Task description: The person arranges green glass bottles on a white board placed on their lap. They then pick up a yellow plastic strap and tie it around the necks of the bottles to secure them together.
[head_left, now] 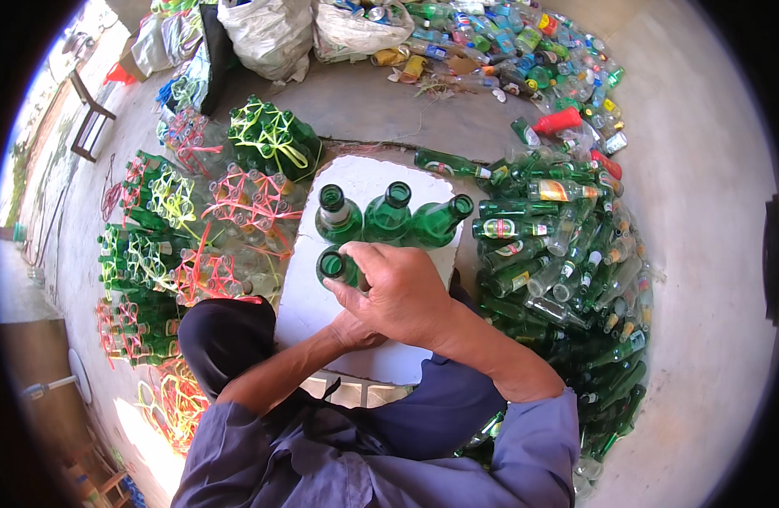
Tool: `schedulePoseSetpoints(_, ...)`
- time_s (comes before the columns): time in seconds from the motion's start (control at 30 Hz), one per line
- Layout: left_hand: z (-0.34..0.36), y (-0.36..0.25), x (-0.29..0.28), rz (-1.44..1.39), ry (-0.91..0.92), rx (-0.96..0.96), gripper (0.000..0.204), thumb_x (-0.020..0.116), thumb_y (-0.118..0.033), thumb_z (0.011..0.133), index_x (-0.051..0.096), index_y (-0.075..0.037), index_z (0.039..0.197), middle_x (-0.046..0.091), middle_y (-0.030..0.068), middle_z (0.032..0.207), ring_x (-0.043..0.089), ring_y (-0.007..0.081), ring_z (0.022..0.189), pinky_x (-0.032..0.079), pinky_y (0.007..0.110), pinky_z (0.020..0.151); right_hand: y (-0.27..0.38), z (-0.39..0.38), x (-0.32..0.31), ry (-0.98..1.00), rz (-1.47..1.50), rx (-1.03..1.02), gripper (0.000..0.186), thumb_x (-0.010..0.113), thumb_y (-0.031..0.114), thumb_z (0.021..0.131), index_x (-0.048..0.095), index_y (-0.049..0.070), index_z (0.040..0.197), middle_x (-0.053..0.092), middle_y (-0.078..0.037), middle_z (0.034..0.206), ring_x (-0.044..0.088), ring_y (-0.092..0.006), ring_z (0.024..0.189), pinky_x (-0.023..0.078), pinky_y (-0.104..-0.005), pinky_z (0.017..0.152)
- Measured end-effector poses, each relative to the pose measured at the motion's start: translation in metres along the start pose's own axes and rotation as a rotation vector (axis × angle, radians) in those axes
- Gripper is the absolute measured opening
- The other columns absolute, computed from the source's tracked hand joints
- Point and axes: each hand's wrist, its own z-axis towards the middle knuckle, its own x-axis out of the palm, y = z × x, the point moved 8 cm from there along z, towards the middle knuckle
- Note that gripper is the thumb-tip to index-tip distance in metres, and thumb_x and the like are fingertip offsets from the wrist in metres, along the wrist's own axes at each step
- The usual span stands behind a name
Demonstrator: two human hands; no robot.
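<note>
A green glass bottle (336, 267) stands at the near left of a white board (309, 313) between my knees. My right hand (398, 284) is closed round its neck, thumb and forefinger at the upper part. Below and partly behind it, my left hand (357, 328) reaches in low near the same bottle; its fingers are hidden by the right hand. Just beyond, three more green bottles stand uncapped in a row: a left one (339, 222), a middle one (388, 222) close to my right knuckles, and a right one (436, 224) that looks tilted to the right.
Loose bottles (525, 229) lie heaped to my right. On the left stand bottle bundles tied with red and yellow-green strips (250, 199), with more loose strips (174, 406) nearby. White sacks (267, 38) and a plastic bottle pile (508, 42) lie at the back. A chair (89, 118) stands far left.
</note>
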Motion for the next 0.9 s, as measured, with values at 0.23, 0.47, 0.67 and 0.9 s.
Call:
schedulePoseSetpoints(0.23,-0.002,-0.002,0.001,0.031,0.002,0.003,0.042,0.054,-0.017,0.088,0.056,-0.001,0.127,0.057,0.0212,0.131,0.052,0.0352,0.127,0.038,0.047,0.109,-0.002,-0.022,-0.021,0.305,0.187,0.028,0.037,0.08,0.019,0.079,0.065,-0.004,0.104,0.063,-0.011,0.069,0.063,-0.0237,0.058,0.049,-0.0357,0.053)
schedulePoseSetpoints(0.47,0.0,-0.01,-0.011,0.25,-0.063,-0.021,0.051,0.062,-0.016,0.085,0.054,-0.002,0.133,0.056,0.016,0.139,0.054,0.0303,0.129,0.038,0.046,0.111,-0.064,-0.036,-0.122,0.058,0.74,0.497,0.016,0.067,0.012,0.089,0.07,-0.004,0.092,0.064,-0.004,0.07,0.056,-0.0073,0.056,0.045,-0.0232,0.051)
schedulePoseSetpoints(0.67,0.006,-0.013,-0.014,0.216,-0.02,-0.014,0.049,0.063,-0.015,0.084,0.055,0.003,0.129,0.053,0.0168,0.143,0.051,0.0301,0.133,0.041,0.047,0.11,-0.289,-0.074,-0.099,-0.278,0.44,0.805,0.018,0.061,0.014,0.091,0.07,-0.002,0.091,0.064,-0.003,0.075,0.057,-0.0077,0.058,0.044,-0.0216,0.05)
schedulePoseSetpoints(0.9,0.009,-0.01,-0.013,0.196,0.049,-0.037,0.049,0.063,-0.015,0.085,0.053,0.002,0.13,0.053,0.0166,0.144,0.05,0.029,0.135,0.041,0.045,0.111,-0.448,-0.087,-0.014,0.129,-0.116,0.877,0.04,0.067,0.026,0.08,0.07,-0.005,0.105,0.071,-0.025,0.097,0.07,-0.0369,0.085,0.055,-0.0413,0.079)
